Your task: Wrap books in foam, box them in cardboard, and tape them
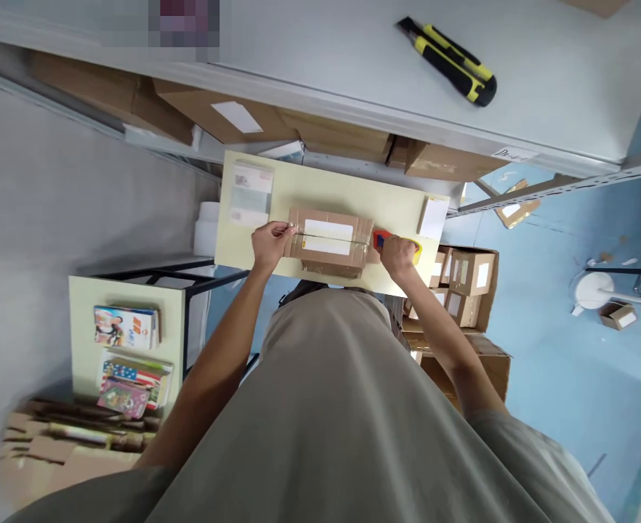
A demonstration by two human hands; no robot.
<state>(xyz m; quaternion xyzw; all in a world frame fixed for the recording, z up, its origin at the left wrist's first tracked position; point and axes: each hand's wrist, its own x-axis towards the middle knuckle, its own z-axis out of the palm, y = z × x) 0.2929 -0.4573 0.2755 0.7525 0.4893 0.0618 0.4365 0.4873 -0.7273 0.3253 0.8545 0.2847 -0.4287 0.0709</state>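
Note:
A brown cardboard box (pixel 327 263) with a white label (pixel 338 231) lies on the pale yellow table in front of me. Clear packing tape (pixel 362 241) crosses its top from side to side. At the box's left edge my left hand (pixel 269 245) is closed, its fingertips pinching the tape's end. My right hand (pixel 399 256) is wrapped around a red and yellow tape dispenser (pixel 381 237), just off the right end of the box. The fingers partly cover the dispenser.
The table (pixel 391 200) carries a printed sheet (pixel 251 192) and white papers (pixel 433 216). Above it, a shelf (pixel 320 43) holds a utility knife (pixel 448 62). Books (pixel 127 327) lie on a side table at left. A large carton (pixel 492 290) with small boxes stands at right.

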